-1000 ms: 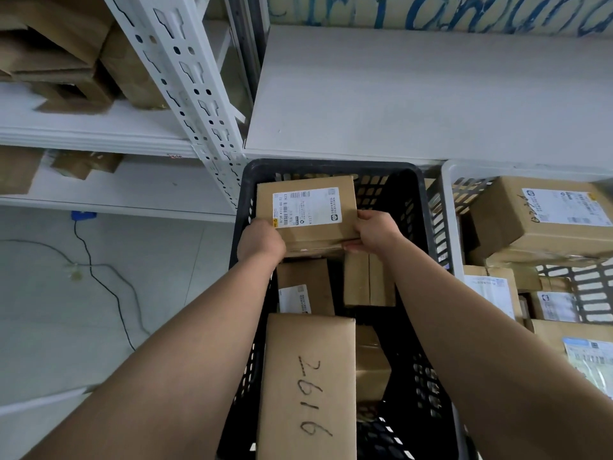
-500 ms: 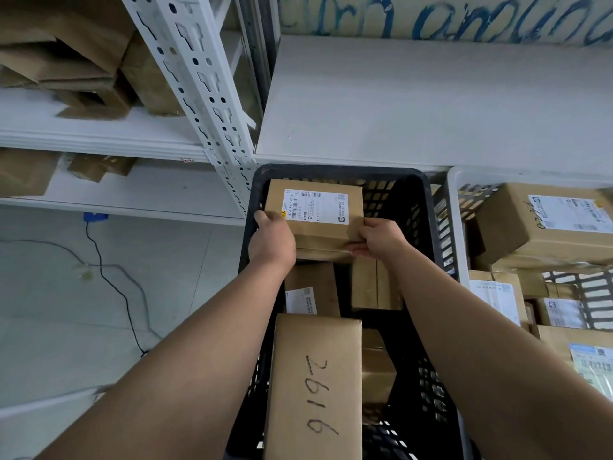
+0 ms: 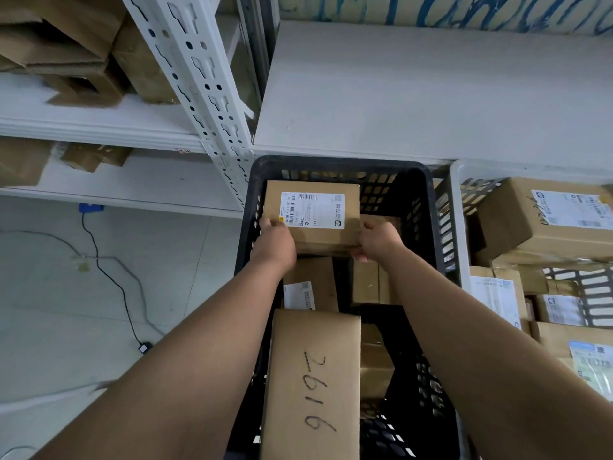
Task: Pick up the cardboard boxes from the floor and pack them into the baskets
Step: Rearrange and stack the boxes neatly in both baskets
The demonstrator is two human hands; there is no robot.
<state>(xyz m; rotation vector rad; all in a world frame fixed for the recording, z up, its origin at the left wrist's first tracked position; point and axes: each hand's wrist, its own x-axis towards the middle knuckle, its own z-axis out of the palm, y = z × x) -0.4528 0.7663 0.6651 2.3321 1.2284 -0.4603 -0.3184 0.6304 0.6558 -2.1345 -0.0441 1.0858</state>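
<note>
We record a pale tiled floor at the left, with a thin black cable trailing across it. Behind stands white metal shelving with a perforated upright. Its left boards carry flattened brown cardboard, and a wide white shelf board spans the right.

A black slatted plastic basket sits below that board, just beside a white slatted plastic basket packed with labelled cartons.

The brown cardboard box with a white printed label is at the far left end of the black basket, above smaller cartons. The left hand grips its near left corner, thumb on top. The right hand grips its near right edge, fingers curled beneath. A long brown cardboard box with handwritten digits lies at the near end of the same basket.

We cannot tell whether the held box rests on the cartons under it. The forearms hide parts of both basket walls. The blue writing on the wall is cut off at the top edge, and the label print is too small to read.
</note>
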